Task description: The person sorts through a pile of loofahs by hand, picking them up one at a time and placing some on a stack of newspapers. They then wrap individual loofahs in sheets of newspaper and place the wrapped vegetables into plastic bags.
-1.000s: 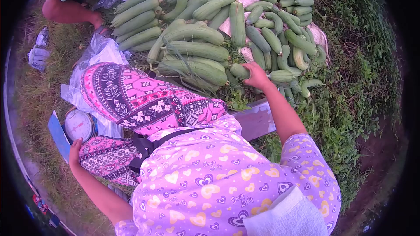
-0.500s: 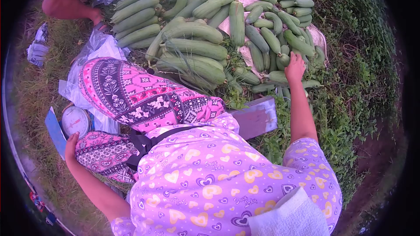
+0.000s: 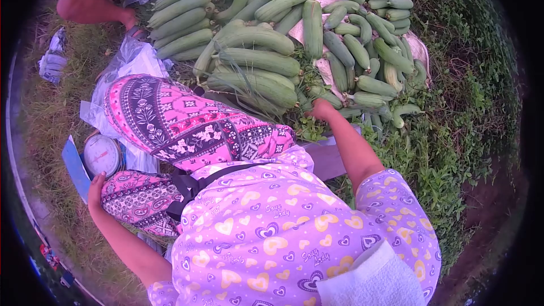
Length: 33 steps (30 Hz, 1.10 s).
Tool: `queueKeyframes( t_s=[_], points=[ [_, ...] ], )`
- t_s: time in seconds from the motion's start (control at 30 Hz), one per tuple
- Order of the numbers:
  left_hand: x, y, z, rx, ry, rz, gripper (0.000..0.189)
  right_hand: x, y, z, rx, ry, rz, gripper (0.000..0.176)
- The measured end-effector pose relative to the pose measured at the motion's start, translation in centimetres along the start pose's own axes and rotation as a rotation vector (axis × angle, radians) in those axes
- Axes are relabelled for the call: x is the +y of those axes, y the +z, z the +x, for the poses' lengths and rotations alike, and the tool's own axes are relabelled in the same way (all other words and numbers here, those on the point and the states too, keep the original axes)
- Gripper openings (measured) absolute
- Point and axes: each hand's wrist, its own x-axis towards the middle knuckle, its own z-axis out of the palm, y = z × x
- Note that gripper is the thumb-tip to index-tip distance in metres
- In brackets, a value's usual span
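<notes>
Head view, looking down: the right arm reaches forward, right hand (image 3: 321,109) palm down at the near edge of the gourd pile (image 3: 266,62), just beside a small gourd (image 3: 330,97); whether its fingers grip cannot be told. The left hand (image 3: 96,188) rests on a patterned knee (image 3: 136,201), fingers together.

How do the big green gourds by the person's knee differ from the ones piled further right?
The large gourds by the knee are long and thick, stacked roughly crosswise. The small gourds to the right are shorter and thinner, some curved, lying at mixed angles. The right hand reaches to the near edge between the two heaps. Both are green and lie in heaps.
</notes>
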Motion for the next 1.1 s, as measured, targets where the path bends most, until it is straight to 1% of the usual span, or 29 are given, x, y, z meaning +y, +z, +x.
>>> queueKeyframes(
  t_s=[0.1, 0.17, 0.23, 0.3, 0.33, 0.43, 0.53, 0.57, 0.63, 0.67, 0.77, 0.87, 0.97, 1.07, 1.1],
  points=[
    [-0.2, -0.2, 0.1, -0.002, -0.006, -0.003, 0.05, -0.9, -6.7, -5.7, -0.005, 0.063, 0.037, 0.063],
    [-0.3, 0.0, 0.2, -0.007, -0.01, -0.004, 0.05, 1.6, -9.2, -6.3, 0.162, 0.006, 0.021, 0.063],
    [-0.2, 0.1, 0.5, -0.012, -0.009, -0.004, 0.05, 1.7, -14.6, -10.9, 0.171, 0.02, -0.015, 0.063],
    [-0.2, 0.3, 0.8, -0.017, -0.003, -0.009, 0.05, 4.3, -16.2, -11.0, 0.265, -0.001, -0.006, 0.061],
    [-0.2, 0.4, 0.9, -0.019, -0.001, -0.016, 0.05, 5.4, -16.9, -11.1, 0.311, -0.015, -0.005, 0.06],
    [-0.5, 0.6, 0.8, -0.017, 0.0, -0.045, 0.05, 6.8, -16.5, -10.7, 0.39, -0.036, 0.209, 0.057],
    [-0.5, 0.6, 0.6, -0.016, -0.003, -0.069, 0.05, 7.0, -15.5, -9.2, 0.435, -0.084, 0.023, 0.054],
    [-0.3, 0.5, 0.5, -0.02, -0.004, -0.069, 0.05, 7.0, -15.1, -8.6, 0.498, -0.039, -0.074, 0.049],
    [-0.5, 0.2, 0.7, -0.058, -0.001, -0.062, 0.05, 5.2, -15.8, -8.3, 0.633, -0.007, -0.129, 0.045],
    [-0.9, 0.1, 0.9, -0.034, 0.016, -0.022, 0.049, 4.3, -16.2, -8.2, 0.702, 0.013, -0.156, 0.043],
    [-0.9, 0.3, 0.5, 0.024, 0.056, 0.054, 0.05, 2.5, -17.1, -4.3, 0.715, 0.029, 0.01, 0.053],
    [-1.4, 0.3, 0.6, 0.0, 0.053, 0.001, 0.049, -1.5, -17.8, -0.5, 0.623, 0.211, 0.377, 0.077],
    [-1.6, 0.4, 0.2, -0.023, 0.03, -0.071, 0.048, -3.6, -15.9, 3.2, 0.617, 0.273, 0.511, 0.096],
    [-2.1, 0.6, -0.3, 0.026, 0.031, -0.07, 0.046, -5.1, -15.9, 3.3, 0.608, 0.313, 0.478, 0.098],
    [-1.7, 0.7, -1.0, 0.004, 0.01, -0.096, 0.046, -5.2, -15.9, 3.3, 0.597, 0.262, 0.604, 0.091]
  ],
)
